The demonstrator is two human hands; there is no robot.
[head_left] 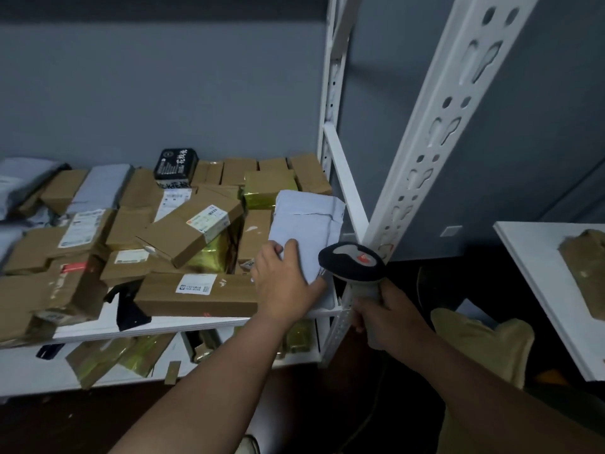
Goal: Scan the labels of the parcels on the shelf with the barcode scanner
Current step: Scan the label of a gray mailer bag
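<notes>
At the shelf's (183, 326) front right corner, the left hand (283, 283) grips a grey mailer (306, 224), no label showing; the right hand (386, 317) clasps the barcode scanner (355, 262). Tugged carelessly, the mailer could slide off the edge.

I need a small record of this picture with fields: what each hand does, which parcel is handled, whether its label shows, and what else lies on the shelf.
left hand: left hand grips the lower edge of the white mailer bag
right hand: right hand holds the barcode scanner by its handle, head close to the bag
handled parcel: white mailer bag at the right end of the shelf
label on it: none visible on the side shown
other items: many cardboard boxes, among them a long box with a white label, and a black packet at the back
</notes>
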